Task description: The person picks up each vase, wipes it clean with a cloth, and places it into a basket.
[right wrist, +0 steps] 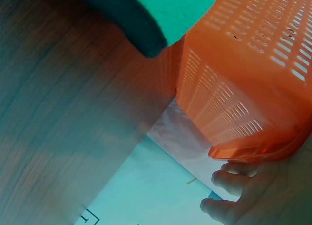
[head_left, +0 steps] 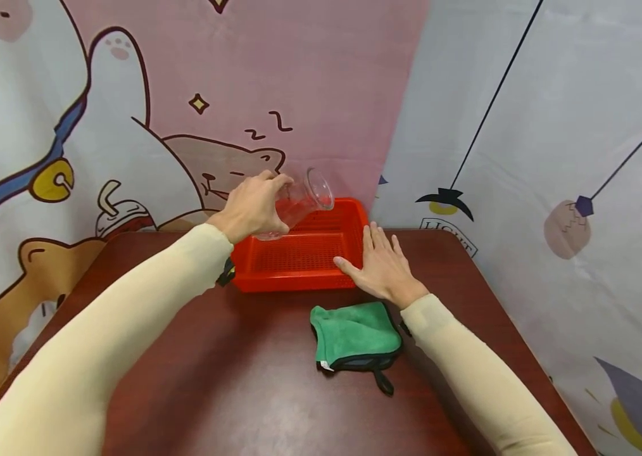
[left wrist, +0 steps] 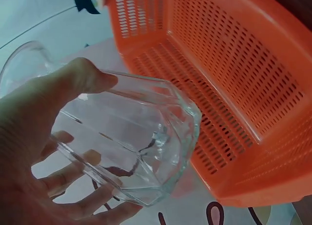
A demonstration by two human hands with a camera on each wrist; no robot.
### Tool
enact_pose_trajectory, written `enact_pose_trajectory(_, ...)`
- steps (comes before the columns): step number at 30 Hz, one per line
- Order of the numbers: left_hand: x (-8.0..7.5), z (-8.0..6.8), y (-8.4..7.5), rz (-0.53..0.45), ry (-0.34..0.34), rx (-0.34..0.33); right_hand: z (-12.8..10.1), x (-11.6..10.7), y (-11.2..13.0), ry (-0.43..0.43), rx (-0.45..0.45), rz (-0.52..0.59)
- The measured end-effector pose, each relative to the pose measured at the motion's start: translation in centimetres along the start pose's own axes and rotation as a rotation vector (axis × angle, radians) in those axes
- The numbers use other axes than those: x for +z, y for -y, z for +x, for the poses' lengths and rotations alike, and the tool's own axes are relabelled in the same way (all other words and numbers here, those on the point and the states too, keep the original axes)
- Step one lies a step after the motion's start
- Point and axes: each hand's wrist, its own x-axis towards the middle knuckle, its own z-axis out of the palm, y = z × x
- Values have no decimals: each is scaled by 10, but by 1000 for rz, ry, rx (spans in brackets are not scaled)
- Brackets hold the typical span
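Fingers of the left hand (head_left: 252, 206) curl round a clear faceted glass (head_left: 304, 199), held tilted with its mouth toward the upper right, above the left part of the red perforated basket (head_left: 298, 278) at the centre of the head view. The right hand (head_left: 380, 266) lies flat and open, fingers straight, against the basket's right wall near its front corner, holding nothing. Just below that hand a folded green cloth (head_left: 355, 332) with dark trim sits on the dark reddish-brown table (head_left: 241, 380). Bare tabletop spreads across the lower left and lower centre of the frame; the basket's far edge sits close to the hanging cartoon backdrop (head_left: 184, 95). On the pale sheet at right centre, beneath a black lamp drawing, part of a word shows, seemingly "LIGHT" (head_left: 446, 231).
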Motion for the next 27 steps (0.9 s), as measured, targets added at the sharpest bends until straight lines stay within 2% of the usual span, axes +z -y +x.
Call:
enact_pose_trajectory(6, 13, 15, 2, 77, 84, -18, 0, 1, 3, 1, -11, 13)
enact_pose_trajectory(13, 25, 28, -4, 142, 143, 12, 0, 0, 0, -5, -1, 15)
enact_pose_trajectory(20, 37, 41, -8, 199, 250, 10, 1, 1, -2, -7, 3, 15)
enact_pose_trajectory(27, 45, 43, -11, 250, 305, 15, 2, 2, -2, -24, 1, 9)
